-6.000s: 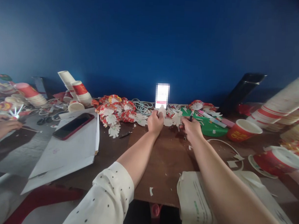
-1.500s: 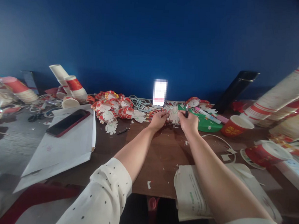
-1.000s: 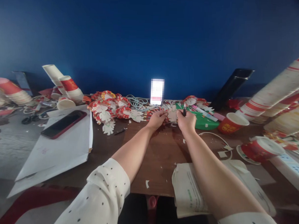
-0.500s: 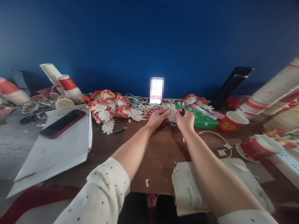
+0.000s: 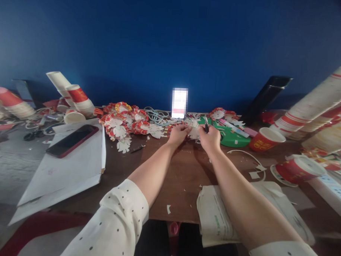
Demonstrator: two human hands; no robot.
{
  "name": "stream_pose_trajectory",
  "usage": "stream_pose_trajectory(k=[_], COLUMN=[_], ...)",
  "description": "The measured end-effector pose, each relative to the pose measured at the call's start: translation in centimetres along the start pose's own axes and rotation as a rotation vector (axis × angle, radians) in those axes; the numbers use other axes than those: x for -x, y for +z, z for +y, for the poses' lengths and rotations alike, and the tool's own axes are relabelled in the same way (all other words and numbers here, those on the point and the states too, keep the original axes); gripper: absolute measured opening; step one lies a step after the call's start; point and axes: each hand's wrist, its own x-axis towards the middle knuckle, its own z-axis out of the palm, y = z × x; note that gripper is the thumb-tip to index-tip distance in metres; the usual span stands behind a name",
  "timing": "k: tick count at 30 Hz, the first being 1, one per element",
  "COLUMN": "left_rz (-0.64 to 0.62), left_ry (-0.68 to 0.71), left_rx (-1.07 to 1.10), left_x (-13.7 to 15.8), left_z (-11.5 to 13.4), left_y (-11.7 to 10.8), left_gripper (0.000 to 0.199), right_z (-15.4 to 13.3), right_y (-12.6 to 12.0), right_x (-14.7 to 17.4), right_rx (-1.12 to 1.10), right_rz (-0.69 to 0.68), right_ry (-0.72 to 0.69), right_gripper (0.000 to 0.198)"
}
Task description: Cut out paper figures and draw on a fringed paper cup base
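My left hand reaches to the far part of the table, its thumb and fingers pinched on the left edge of a white paper cutout. My right hand is closed around a black pen whose tip end points up. The fingers of that hand also meet the cutout's right side. Left of my hands lies a heap of red and white cut-paper pieces, apparently cut from paper cups. A green sheet with markers on it lies just right of my right hand.
A lit phone stands against the blue wall. A dark phone rests on white paper at left. Red paper cups and tall cup stacks stand at right, with a folded cloth bag at the table's front edge.
My right hand has shifted slightly left, and the pen stands a little differently in it. The white cutout between my hands has turned or moved slightly left.
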Motion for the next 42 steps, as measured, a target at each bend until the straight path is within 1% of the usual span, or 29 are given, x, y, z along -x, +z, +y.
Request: stream_pose_trajectory(k=[4,13,17,28,35,42], left_rz=[-0.006,-0.004,-0.009,-0.002,0.027,0.023], left_ry=[0.029,0.002,0.015,0.01,0.095,0.125], left_rx=[0.008,-0.023,-0.054,-0.031,-0.007,-0.056], left_x=[-0.24,-0.09,0.04,0.11,-0.33,-0.24], left_z=[-0.44,-0.14,0.08,0.12,-0.37,-0.12], left_y=[0.0,0.03,0.03,0.08,0.1,-0.08], left_gripper=[0.029,0.033,0.033,0.029,0.025,0.027], right_z=[0.06,0.12,0.12,0.03,0.08,0.04], right_y=[-0.02,-0.16,-0.13,-0.15,-0.12,-0.16], right_x=[0.05,0.06,0.02,0.0,0.08,0.05], right_rx=[-0.02,0.001,0.009,0.062,-0.015,-0.119], right_rz=[0.014,0.015,0.024,0.021,0.035,-0.021], right_ry=[0.0,-0.026,-0.022,-0.023,-0.049,0.028], right_gripper=[0.027,0.025,0.024,0.025,0.024,0.031])
